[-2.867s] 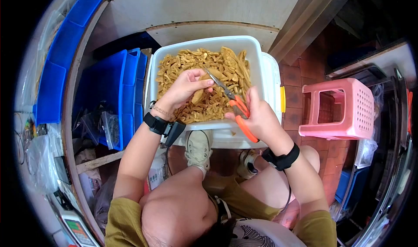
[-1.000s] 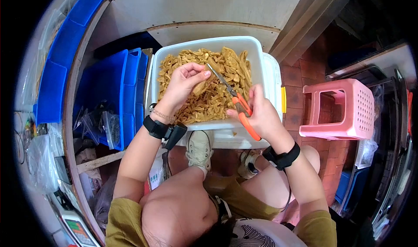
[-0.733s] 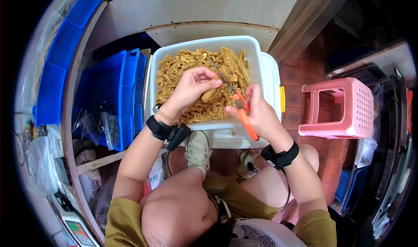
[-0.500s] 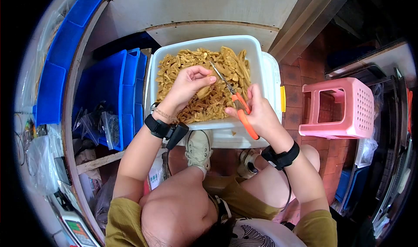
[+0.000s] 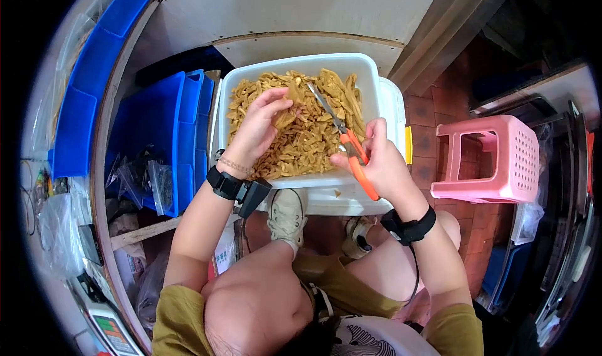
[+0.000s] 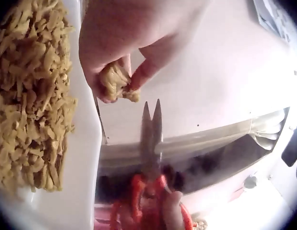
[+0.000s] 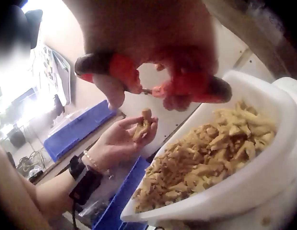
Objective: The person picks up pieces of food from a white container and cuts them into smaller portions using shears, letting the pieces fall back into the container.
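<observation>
The left hand [image 5: 258,127] pinches a yellowish-brown piece [image 5: 295,95] over a white tub [image 5: 376,105]; the left wrist view shows that piece [image 6: 115,81] folded between thumb and fingers. The right hand [image 5: 382,161] grips orange-handled scissors [image 5: 354,152] whose blades, slightly parted in the left wrist view, point at the left hand without touching the piece. Beneath both hands the tub holds many similar pieces [image 5: 295,149], small strips nearer the person and longer ones at the far right. In the right wrist view the scissors' handles [image 7: 124,72] lie in the right hand.
Blue bins [image 5: 150,136] with plastic bags stand left of the tub. A white lid with a yellow clip [image 5: 408,144] lies under and right of it. A pink stool [image 5: 495,155] is on the tiled floor at right. The person's shoes [image 5: 287,215] are just below the tub.
The left hand has turned, and its piece now stands more upright between the fingers. The right hand has shifted slightly right, with the scissor blades now farther from the left fingers.
</observation>
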Demonstrator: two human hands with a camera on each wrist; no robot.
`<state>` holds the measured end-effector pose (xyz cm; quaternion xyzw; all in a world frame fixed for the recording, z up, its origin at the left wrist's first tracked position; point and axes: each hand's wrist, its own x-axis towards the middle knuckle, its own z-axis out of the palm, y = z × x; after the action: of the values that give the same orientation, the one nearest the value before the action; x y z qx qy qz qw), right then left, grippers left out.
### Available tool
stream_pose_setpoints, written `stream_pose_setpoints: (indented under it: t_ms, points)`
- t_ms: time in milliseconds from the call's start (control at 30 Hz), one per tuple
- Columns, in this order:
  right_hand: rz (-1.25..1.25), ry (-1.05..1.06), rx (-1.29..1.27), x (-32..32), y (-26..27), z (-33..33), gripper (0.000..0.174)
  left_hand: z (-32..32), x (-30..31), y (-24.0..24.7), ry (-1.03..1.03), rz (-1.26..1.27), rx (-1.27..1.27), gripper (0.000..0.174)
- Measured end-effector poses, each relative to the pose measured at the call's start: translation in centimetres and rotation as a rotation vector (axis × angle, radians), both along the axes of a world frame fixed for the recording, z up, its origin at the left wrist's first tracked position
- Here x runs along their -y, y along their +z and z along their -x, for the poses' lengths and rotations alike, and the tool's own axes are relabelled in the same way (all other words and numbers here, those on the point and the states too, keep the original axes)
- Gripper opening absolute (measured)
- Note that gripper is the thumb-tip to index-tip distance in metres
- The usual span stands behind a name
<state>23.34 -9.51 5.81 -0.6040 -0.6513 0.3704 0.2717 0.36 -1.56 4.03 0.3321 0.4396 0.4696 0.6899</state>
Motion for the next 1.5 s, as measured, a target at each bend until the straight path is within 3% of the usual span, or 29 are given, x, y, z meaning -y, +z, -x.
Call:
stream_pose_setpoints:
  t_ms: [267,567,1067,1167,1233,1333,1367,1500]
  points:
    - [0.035,0.095,0.197,0.7,0.3,0.3,0.071,-0.9,0.4,-1.5,0.141,-0.055,0.012,0.030]
    - [0.088,0.058,0.178,0.5,0.2,0.5,0.066,-2.5,1.7,-1.2,0.049,-0.144,-0.050,0.022]
    - [-0.052,0.082,-0.127,0.4,-0.2,0.8,0.058,-1.7,0.7,0.8,0.052,-0.219,-0.110,0.023]
    - [0.030,0.081,-0.049,0.5,0.4,0.9,0.059,-1.0,0.4,1.0,0.016,-0.264,-0.094,0.022]
    - [0.034,0.048,-0.058,0.6,-0.1,0.6,0.064,-0.7,0.3,0.9,-0.014,-0.299,-0.315,0.024]
    - [0.054,0.063,0.001,0.4,-0.3,0.5,0.067,-1.7,1.2,1.3,-0.110,-0.278,-0.433,0.026]
    - [0.052,0.060,0.002,0.4,-0.4,0.5,0.067,-2.0,1.5,1.7,-0.185,-0.262,-0.287,0.027]
    - [0.044,0.057,-0.071,0.4,-0.9,0.5,0.068,-2.3,1.4,1.2,-0.196,-0.285,-0.321,0.027]
